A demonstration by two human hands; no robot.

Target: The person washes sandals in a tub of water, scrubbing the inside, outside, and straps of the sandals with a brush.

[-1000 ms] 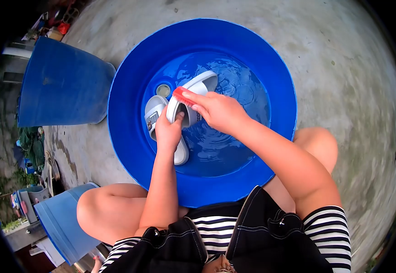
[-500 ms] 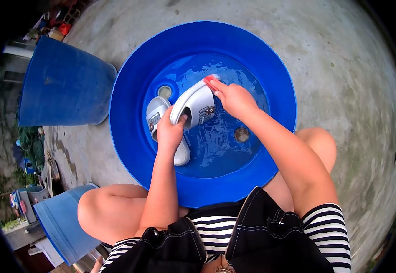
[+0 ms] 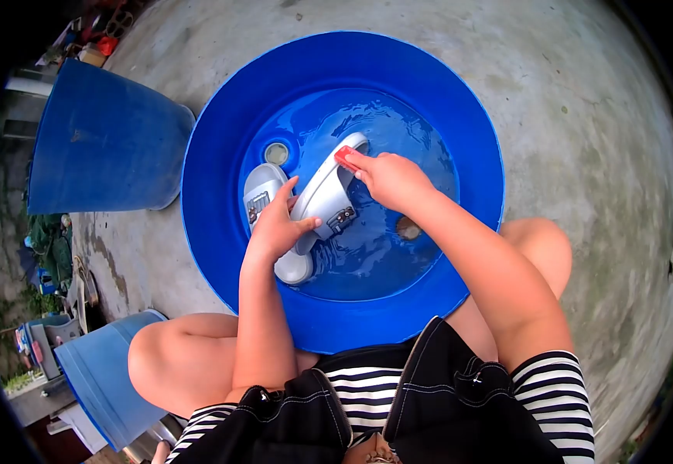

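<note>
A light grey slipper with a dark bear patch is tilted over the water in a round blue tub. My left hand grips its near end, thumb on the strap and fingers at the left side. My right hand pinches a small red brush against the slipper's far end. The second grey slipper lies in the tub to the left, partly covered by my left hand and the held slipper.
A big blue barrel lies at the left on the concrete floor. A lighter blue bucket is at the lower left. Two round fittings show on the tub's bottom. My knees flank the tub's near side.
My left hand has shifted down and its fingers have spread along the slipper, which now sits lower and steeper. The brush went out to the slipper's far end, then slightly back toward me.
</note>
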